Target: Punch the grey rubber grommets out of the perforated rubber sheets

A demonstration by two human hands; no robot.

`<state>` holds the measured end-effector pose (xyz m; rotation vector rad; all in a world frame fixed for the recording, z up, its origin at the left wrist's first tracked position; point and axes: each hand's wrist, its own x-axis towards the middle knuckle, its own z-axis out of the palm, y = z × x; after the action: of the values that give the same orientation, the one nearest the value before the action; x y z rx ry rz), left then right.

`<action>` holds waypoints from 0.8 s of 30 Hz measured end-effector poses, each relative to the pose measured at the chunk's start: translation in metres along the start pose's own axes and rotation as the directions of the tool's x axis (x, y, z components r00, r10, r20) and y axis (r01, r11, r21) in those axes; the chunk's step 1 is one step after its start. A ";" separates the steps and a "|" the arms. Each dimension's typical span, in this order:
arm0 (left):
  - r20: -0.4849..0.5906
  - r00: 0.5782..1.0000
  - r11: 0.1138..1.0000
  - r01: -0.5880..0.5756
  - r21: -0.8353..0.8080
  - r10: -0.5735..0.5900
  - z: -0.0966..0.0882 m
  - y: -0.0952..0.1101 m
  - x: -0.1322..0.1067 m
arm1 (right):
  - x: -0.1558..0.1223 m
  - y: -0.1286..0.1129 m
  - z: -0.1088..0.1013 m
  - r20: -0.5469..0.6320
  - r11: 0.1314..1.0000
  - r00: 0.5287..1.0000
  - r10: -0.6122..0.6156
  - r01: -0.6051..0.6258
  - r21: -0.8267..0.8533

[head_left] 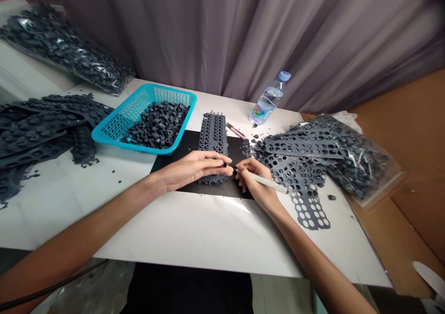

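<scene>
Between the fingers of my left hand is a small dark rubber part. My right hand grips a pale pen-shaped tool, its tip pointing left at the part. Both hands are over a black mat. Under my left fingers lies a dark grey molded rubber sheet with rows of round parts, its near end partly hidden by the hand. Just beyond the hands is a pink-handled cutter or pair of tweezers, too small to tell which.
A blue basket of loose rubber parts stands left of the mat. Molded sheets pile up at far left, below a filled bag. Punched-out sheets and another filled bag lie right. A water bottle stands near the curtain.
</scene>
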<state>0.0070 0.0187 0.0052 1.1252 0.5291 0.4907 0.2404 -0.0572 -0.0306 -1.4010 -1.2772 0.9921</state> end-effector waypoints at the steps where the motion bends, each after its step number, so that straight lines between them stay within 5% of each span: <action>1: 0.014 1.000 1.000 0.011 -0.017 -0.011 0.001 0.002 -0.001 | 0.000 0.000 0.000 0.006 1.000 1.000 -0.001 0.001 -0.016; 10: -0.019 0.993 0.989 0.117 -0.092 -0.119 0.014 0.018 -0.007 | -0.003 -0.005 0.000 0.050 0.993 0.999 -0.016 0.022 -0.117; 24: 0.061 0.997 0.999 0.051 -0.004 -0.051 0.018 0.032 -0.016 | -0.007 -0.007 -0.004 0.070 0.965 0.994 -0.078 0.093 -0.245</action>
<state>0.0022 0.0073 0.0431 1.1158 0.5016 0.4122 0.2417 -0.0645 -0.0234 -1.4993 -1.5359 0.8422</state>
